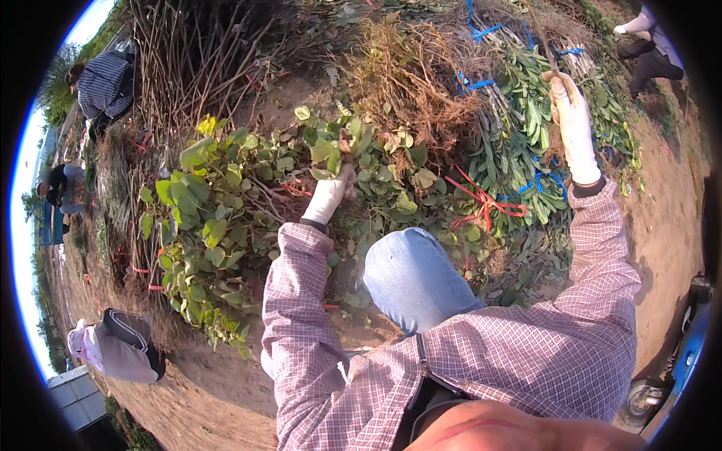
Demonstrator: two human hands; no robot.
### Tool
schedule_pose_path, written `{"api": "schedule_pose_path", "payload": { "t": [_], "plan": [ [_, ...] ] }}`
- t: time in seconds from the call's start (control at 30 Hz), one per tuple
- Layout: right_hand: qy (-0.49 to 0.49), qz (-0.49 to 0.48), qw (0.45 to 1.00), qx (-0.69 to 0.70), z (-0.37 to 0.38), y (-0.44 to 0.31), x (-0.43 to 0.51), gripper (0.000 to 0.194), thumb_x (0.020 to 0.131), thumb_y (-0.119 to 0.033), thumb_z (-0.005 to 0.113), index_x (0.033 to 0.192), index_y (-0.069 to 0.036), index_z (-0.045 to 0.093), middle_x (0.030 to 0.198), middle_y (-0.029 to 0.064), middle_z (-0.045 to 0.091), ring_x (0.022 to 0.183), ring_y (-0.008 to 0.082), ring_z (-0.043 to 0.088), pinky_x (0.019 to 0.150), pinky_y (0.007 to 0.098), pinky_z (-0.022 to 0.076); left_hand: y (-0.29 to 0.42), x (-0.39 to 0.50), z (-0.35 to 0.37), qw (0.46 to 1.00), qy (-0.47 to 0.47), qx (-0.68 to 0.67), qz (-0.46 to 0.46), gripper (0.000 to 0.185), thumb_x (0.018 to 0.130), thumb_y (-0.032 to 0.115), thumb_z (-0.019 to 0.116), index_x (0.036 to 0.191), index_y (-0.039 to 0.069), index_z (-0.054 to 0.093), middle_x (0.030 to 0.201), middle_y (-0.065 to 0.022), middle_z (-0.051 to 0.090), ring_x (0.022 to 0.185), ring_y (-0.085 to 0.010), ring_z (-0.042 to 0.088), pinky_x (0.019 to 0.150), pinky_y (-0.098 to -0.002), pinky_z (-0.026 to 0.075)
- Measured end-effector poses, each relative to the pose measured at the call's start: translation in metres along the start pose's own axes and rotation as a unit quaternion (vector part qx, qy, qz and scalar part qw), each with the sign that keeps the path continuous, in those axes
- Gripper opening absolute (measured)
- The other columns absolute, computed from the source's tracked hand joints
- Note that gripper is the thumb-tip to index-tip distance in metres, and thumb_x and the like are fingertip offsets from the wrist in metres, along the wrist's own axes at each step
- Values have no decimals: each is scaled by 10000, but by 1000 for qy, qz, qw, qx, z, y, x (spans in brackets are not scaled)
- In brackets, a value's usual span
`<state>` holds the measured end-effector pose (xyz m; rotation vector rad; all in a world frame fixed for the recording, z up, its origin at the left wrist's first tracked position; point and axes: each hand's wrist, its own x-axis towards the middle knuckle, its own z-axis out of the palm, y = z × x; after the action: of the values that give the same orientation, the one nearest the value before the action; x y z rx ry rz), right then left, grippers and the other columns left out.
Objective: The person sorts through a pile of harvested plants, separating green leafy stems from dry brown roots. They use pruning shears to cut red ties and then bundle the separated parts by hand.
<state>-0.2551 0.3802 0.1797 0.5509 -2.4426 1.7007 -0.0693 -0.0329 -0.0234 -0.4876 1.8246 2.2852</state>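
My left hand point(331, 194), in a pale work glove, is closed around the lower part of a leafy plant stem point(343, 147) with broad green leaves. My right hand point(571, 121), gloved as well, is raised at the right and pinches a thin brown stem point(545, 42) that runs up out of view. Between the hands lies a heap of cut plants with tangled reddish roots point(420, 107). Red plastic twine point(484, 206) is knotted over the leaves beside my knee point(420, 276). Left of my left hand spreads a pile of broad-leaved saplings point(197, 220).
Long-leaved bundles point(527, 96) tied with blue strips point(479, 34) lie at the right. Bare-stemmed bundles point(180, 67) stand at upper left. Several people work around the plot, one bending person point(121, 344) at lower left. A wheeled blue frame point(685, 361) stands at lower right.
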Motion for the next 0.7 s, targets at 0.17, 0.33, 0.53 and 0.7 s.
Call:
{"api": "schedule_pose_path", "payload": {
  "t": [0.17,0.33,0.53,0.7],
  "plan": [
    [-164,57,936,-306,160,136,112,533,991,-443,497,1395,-95,496,1423,240,490,1320,378,474,1085,471,379,-166,-31,116,820,-103,549,122,396,906,319,581,1236,101,552,1041,-146,632,940,-315,652,790,-423,535],
    [18,-239,846,-476,206,114,99,358,955,-308,596,1242,-97,630,1313,182,565,1187,319,570,1000,424,469,-157,-82,50,885,104,423,165,323,832,185,670,1135,93,607,1095,-143,586,986,-338,618,847,-415,516],
    [-459,-135,877,-55,374,43,-74,268,951,-296,589,1144,-130,674,1115,86,690,1034,274,658,895,360,513,-96,-75,-62,776,616,116,72,335,918,159,615,1166,-64,576,1107,-168,612,990,-291,591,926,-389,444],
    [-489,-3,872,31,448,45,-142,655,987,-554,480,1429,-71,455,1341,204,579,1253,350,549,1031,400,437,-92,-70,-48,888,419,-13,190,304,970,68,531,1251,-39,574,1162,-133,650,1021,-199,604,919,-302,462]
  ]
}}
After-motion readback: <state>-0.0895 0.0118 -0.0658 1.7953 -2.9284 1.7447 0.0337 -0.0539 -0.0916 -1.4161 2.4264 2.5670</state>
